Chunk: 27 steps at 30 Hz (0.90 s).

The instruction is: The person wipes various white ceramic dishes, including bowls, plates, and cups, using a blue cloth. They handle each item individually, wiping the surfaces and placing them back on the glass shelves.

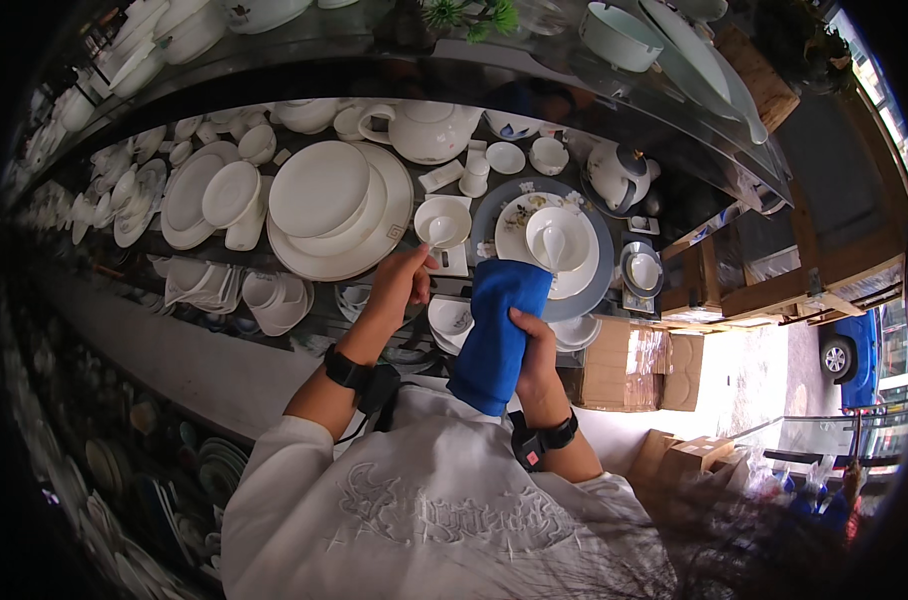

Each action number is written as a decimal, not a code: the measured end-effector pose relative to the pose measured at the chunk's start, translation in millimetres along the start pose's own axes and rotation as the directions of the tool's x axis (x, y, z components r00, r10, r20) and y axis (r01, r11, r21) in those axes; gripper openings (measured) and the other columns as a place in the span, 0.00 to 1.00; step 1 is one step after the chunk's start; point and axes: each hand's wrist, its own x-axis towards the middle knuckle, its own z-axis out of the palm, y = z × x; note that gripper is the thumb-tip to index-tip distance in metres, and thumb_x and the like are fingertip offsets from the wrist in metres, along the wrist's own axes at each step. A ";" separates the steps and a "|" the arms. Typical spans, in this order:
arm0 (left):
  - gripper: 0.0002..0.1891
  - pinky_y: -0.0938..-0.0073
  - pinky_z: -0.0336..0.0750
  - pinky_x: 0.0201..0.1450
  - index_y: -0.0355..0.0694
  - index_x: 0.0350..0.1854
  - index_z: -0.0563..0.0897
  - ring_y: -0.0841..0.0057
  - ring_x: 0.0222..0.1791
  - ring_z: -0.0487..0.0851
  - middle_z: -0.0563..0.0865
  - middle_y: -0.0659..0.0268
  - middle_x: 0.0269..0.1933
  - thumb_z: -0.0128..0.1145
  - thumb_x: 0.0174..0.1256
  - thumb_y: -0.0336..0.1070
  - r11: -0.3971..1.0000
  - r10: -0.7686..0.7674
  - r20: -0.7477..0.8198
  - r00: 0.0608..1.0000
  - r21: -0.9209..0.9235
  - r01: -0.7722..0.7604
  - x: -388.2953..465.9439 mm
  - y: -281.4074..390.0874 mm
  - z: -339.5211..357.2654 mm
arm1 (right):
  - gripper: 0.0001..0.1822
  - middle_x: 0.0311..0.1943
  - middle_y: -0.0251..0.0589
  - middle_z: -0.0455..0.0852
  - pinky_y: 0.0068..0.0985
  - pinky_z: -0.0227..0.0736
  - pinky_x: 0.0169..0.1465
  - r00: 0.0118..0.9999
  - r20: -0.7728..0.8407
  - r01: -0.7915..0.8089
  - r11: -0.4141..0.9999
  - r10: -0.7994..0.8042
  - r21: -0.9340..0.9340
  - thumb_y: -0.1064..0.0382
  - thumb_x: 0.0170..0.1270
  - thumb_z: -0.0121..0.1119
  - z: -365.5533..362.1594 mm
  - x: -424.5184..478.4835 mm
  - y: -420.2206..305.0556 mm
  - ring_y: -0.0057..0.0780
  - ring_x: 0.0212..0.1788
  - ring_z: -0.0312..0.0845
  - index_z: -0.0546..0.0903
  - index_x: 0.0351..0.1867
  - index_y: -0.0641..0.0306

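My left hand is at the near rim of a small white bowl. Its fingertips meet the handle of a white ceramic soup spoon lying in that bowl; whether they grip it, I cannot tell. A folded blue cloth is held in my right hand, thumb across its front. Just beyond the cloth, a grey-rimmed charger plate carries a floral plate, a white bowl and another spoon. White stacked plates stand left of the small bowl.
Behind the settings are a white teapot, small cups and a second teapot. A dark shelf edge runs overhead. More bowls sit on a lower shelf. Cardboard boxes and a wooden crate are at right.
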 end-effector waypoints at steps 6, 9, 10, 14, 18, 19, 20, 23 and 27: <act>0.21 0.82 0.60 0.17 0.36 0.33 0.80 0.83 0.13 0.71 0.73 0.72 0.15 0.52 0.71 0.53 0.999 -0.012 -0.025 1.000 0.043 0.013 8.0 -5.0 4.0 | 0.25 0.44 0.48 0.84 0.36 0.80 0.48 1.000 0.002 -0.023 1.000 0.023 -0.005 0.64 0.57 0.60 -8.5 -4.7 -6.0 0.40 0.42 0.83 0.72 0.57 0.68; 0.21 0.84 0.60 0.17 0.37 0.34 0.80 0.84 0.14 0.71 0.73 0.72 0.15 0.50 0.72 0.53 0.999 -0.032 -0.011 0.999 0.022 0.032 9.9 -8.2 7.4 | 0.25 0.43 0.47 0.83 0.36 0.80 0.47 0.999 0.005 -0.043 0.999 0.043 0.007 0.65 0.57 0.60 -10.8 -6.8 -9.9 0.39 0.41 0.83 0.72 0.56 0.67; 0.21 0.84 0.60 0.16 0.37 0.35 0.80 0.84 0.14 0.71 0.73 0.72 0.16 0.50 0.72 0.54 0.999 -0.037 -0.005 0.999 0.019 0.037 9.9 -9.6 8.3 | 0.24 0.43 0.47 0.83 0.36 0.80 0.47 0.999 0.006 -0.050 0.999 0.050 0.007 0.65 0.57 0.60 -12.0 -7.3 -10.8 0.39 0.41 0.83 0.73 0.56 0.67; 0.22 0.85 0.61 0.17 0.37 0.38 0.81 0.85 0.15 0.72 0.74 0.73 0.17 0.49 0.72 0.55 0.998 -0.059 -0.008 0.998 0.022 0.060 5.9 -15.0 9.2 | 0.26 0.45 0.48 0.84 0.36 0.80 0.50 0.999 0.035 -0.037 0.997 0.039 -0.068 0.63 0.57 0.59 -20.1 -8.6 -13.1 0.41 0.44 0.83 0.72 0.58 0.69; 0.21 0.85 0.63 0.21 0.39 0.41 0.81 0.85 0.19 0.74 0.76 0.73 0.20 0.49 0.72 0.55 0.995 -0.051 -0.001 0.999 0.090 0.050 -22.3 -8.2 5.7 | 0.30 0.48 0.49 0.83 0.36 0.80 0.50 0.999 0.036 -0.014 0.994 0.018 -0.109 0.64 0.55 0.60 -20.7 -14.8 -13.9 0.41 0.46 0.82 0.69 0.61 0.69; 0.21 0.85 0.64 0.22 0.39 0.41 0.81 0.86 0.20 0.75 0.76 0.73 0.21 0.49 0.72 0.55 0.992 -0.036 -0.004 0.999 0.123 0.036 -31.7 -8.7 3.2 | 0.30 0.48 0.49 0.82 0.36 0.80 0.51 0.999 0.032 -0.007 0.992 0.011 -0.127 0.64 0.55 0.60 -18.5 -18.3 -15.4 0.41 0.46 0.82 0.69 0.61 0.69; 0.17 0.85 0.66 0.25 0.40 0.42 0.81 0.86 0.23 0.76 0.77 0.72 0.23 0.51 0.72 0.51 0.990 -0.012 0.038 0.999 0.140 0.007 -38.0 -15.4 -7.0 | 0.31 0.48 0.49 0.82 0.36 0.79 0.51 0.999 0.037 0.001 0.990 0.004 -0.140 0.64 0.54 0.61 -18.9 -21.3 -15.1 0.41 0.47 0.82 0.69 0.61 0.69; 0.14 0.84 0.66 0.25 0.39 0.42 0.80 0.86 0.23 0.75 0.77 0.72 0.23 0.52 0.71 0.46 0.989 0.025 -0.012 1.000 0.144 -0.023 -60.3 -22.9 -30.3 | 0.33 0.48 0.49 0.82 0.35 0.79 0.51 0.997 0.072 0.027 0.982 -0.014 -0.189 0.64 0.52 0.62 -12.6 -25.4 -12.0 0.41 0.47 0.81 0.68 0.62 0.69; 0.11 0.83 0.68 0.27 0.39 0.44 0.80 0.84 0.23 0.76 0.79 0.71 0.24 0.52 0.71 0.41 0.998 0.045 -0.100 0.994 0.053 -0.040 -83.0 -22.4 -84.6 | 0.35 0.48 0.49 0.82 0.34 0.78 0.52 0.992 0.127 0.036 0.957 0.001 -0.288 0.64 0.50 0.64 15.5 -29.6 4.9 0.39 0.47 0.82 0.68 0.62 0.70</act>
